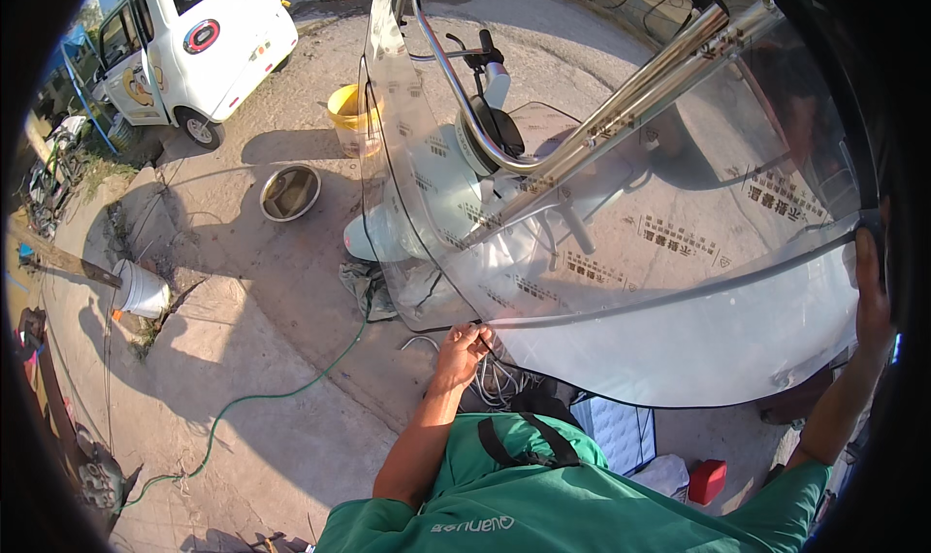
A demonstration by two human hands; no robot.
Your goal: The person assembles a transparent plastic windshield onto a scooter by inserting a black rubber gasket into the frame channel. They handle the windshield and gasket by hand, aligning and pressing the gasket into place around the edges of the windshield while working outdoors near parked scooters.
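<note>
- My left hand (464,352) pinches a black-edged, clear-and-white plastic sheet (669,359), left end.
- My right hand (871,306) grasps its right edge.
- Far left: yellow plastic bucket (349,112).

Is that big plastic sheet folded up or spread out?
Spread out: the plastic sheet extends from the left hand to the right hand, its whitish lower band showing as one broad strip.
</note>
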